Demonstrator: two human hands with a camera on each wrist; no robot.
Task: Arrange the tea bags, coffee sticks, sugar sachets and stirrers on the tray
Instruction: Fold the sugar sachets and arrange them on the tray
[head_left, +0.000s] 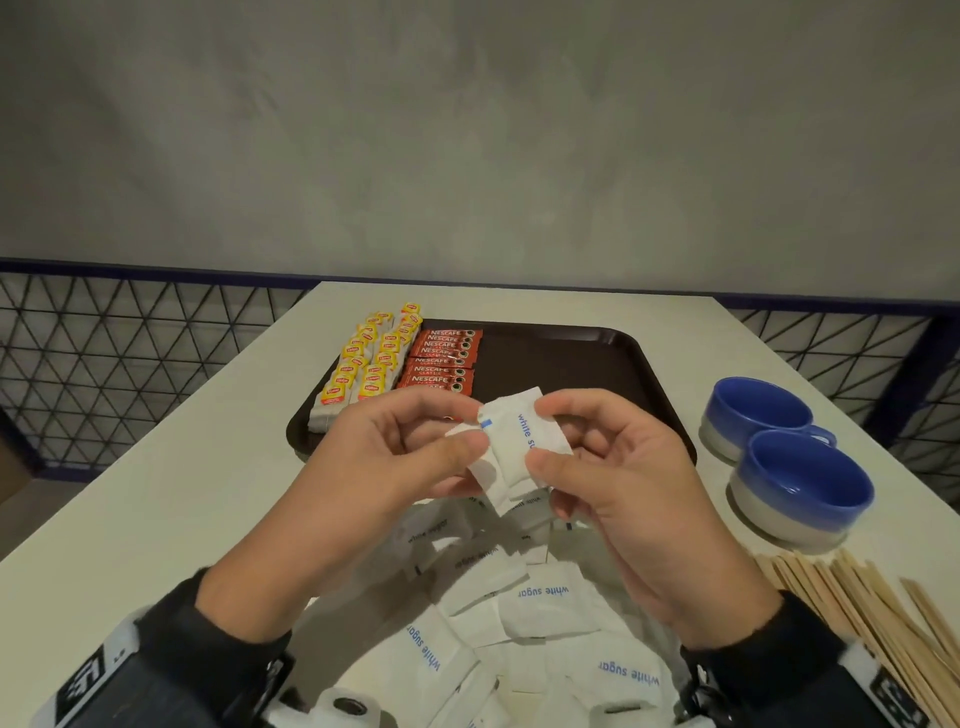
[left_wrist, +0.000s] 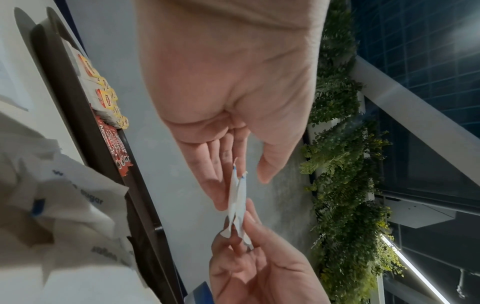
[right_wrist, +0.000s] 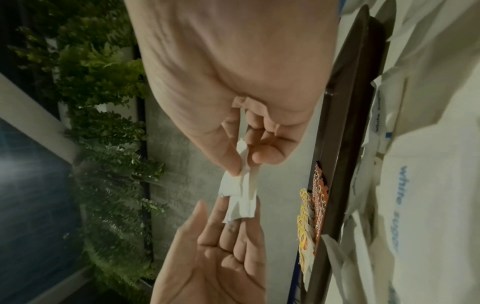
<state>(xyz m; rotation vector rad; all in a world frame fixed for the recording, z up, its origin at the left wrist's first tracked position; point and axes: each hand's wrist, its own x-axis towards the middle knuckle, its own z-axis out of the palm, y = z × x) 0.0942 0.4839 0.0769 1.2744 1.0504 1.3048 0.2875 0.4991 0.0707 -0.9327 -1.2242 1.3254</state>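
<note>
White paper fills the middle of your head view: your left hand (head_left: 379, 457) and right hand (head_left: 623, 467) hold a small stack of sugar sachets (head_left: 511, 447) between them, raised above the near rim of the brown tray (head_left: 571, 358). Your left thumb and fingers pinch the stack's left edge, your right thumb and fingers pinch its right edge. On the tray's left part the tea bags (head_left: 363, 369) lie in two rows, with the red coffee sticks (head_left: 441, 358) just beside them on the right. More loose sachets (head_left: 519, 613) lie heaped on the worktop (head_left: 156, 467) below your wrists. Two blue cups (head_left: 779, 452) stand to the right of the tray, and the wooden stirrers (head_left: 857, 613) lie on the worktop near your right wrist.

From your left wrist, you see the held sachets (left_wrist: 237, 197) edge-on, two of them crossing; your left fingers (left_wrist: 210, 181) lie nearly straight behind them with the thumb in front, while your right hand (left_wrist: 259, 267) pinches their far end.

From your right wrist, your right thumb and fingers (right_wrist: 233, 158) pinch the sachets (right_wrist: 239, 197), and your left hand (right_wrist: 215, 257) meets them with fingers extended. The tray (right_wrist: 345, 123) shows on its edge beside them.
</note>
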